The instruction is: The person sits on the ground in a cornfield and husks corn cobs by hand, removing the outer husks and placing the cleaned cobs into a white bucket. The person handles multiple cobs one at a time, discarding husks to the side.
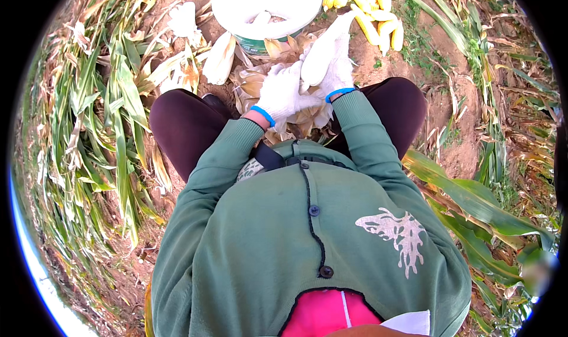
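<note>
My left hand (284, 88), in a white knit glove with a blue cuff, is beside the lower end of a pale husk-covered corn ear (321, 53). Its fingers are partly curled; whether they pinch husk is unclear. My right hand (339, 68), gloved alike, holds this ear from its right side, the ear pointing up and away. Loose dry husks (250, 86) lie under and around both hands between my bent legs. Another ear in pale husk (219, 60) lies left of them. Beyond the hands stands a round white container with a green lower side (250, 45), its top overexposed.
Husked yellow corn ears (366, 26) lie in a pile on the soil at the upper right. Cut corn stalks and leaves (120, 80) cover the left side. More stalks (488, 93) line the right, and long green leaves (470, 204) reach close to my right elbow.
</note>
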### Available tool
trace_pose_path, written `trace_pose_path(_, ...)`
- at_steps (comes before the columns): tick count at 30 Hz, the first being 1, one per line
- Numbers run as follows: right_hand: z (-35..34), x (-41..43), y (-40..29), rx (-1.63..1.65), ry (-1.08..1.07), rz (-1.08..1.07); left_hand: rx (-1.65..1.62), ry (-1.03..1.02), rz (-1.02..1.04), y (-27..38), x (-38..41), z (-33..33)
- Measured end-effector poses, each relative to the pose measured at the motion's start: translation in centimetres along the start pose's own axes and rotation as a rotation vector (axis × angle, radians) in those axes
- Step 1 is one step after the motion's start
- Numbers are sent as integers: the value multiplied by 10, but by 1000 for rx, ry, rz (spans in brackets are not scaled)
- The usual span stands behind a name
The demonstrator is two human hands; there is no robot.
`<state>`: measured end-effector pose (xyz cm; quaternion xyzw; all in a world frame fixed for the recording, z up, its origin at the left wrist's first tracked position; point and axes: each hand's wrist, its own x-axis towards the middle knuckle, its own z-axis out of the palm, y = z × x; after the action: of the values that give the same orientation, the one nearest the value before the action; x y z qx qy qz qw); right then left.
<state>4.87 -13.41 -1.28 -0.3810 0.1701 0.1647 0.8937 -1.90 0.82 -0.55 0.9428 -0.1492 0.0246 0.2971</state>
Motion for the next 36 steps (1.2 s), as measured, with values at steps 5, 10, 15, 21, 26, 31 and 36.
trace_pose_path(5, -16, 15, 15, -413, 146, -158, -553, 109, -234, -26, 11, 6)
trace_pose_path(10, -9, 4, 30, -932, 99, -382, -896, 112, -310, -27, 22, 4)
trace_pose_path(15, 4, 1, 14, -939, 254, -389, -1801, 336, -524, -25, 22, 3)
trace_pose_path(21, 5, 1, -5, -634, 305, -324, -1244, 144, -423, -22, 13, -5)
trace_pose_path(26, 1, -6, 18, -971, 141, -398, -872, 181, -302, -37, 24, 8)
trace_pose_path(31, -16, 17, 10, -907, 366, -336, -1393, 179, -321, -24, 21, 9)
trace_pose_path(36, -4, 9, -4, -573, 378, -296, -1374, 181, -396, -30, 15, 3)
